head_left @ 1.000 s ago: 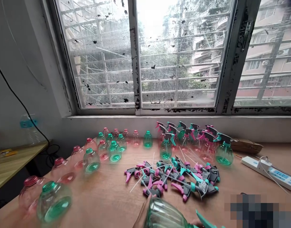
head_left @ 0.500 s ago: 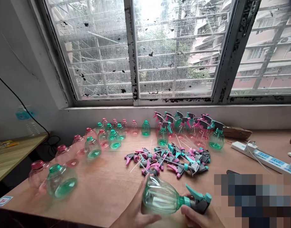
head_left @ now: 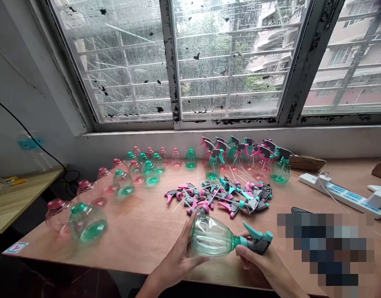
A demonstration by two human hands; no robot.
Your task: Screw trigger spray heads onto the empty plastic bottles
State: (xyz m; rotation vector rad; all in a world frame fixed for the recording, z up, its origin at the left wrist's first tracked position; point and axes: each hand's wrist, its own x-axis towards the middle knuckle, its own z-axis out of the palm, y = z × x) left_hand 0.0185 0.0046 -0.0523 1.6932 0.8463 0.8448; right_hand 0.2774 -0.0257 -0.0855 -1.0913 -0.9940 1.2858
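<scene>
A clear green spray bottle [head_left: 213,236] lies sideways between my hands, above the table's front edge. My left hand [head_left: 181,252] is wrapped round its wide base, thumb below and fingers behind. At the neck, the fingers of my right hand [head_left: 255,260] grip the collar of the teal and grey spray head [head_left: 258,239], which sits on the bottle's mouth with its trigger upward. Just beyond the bottle is a pile of loose pink, teal and grey spray heads [head_left: 221,196], some with thin white tubes.
Open pink and green bottles [head_left: 92,223] stand in rows on the left. Several bottles with spray heads [head_left: 280,169] stand at the back by the wall. A white power strip [head_left: 342,194] and a blurred-out patch are on the right. A small printed card [head_left: 15,248] lies at the front-left corner.
The view has tilted slightly down, so the table's front edge shows more. Both hands keep hold of the bottle and its spray head, in nearly the same pose.
</scene>
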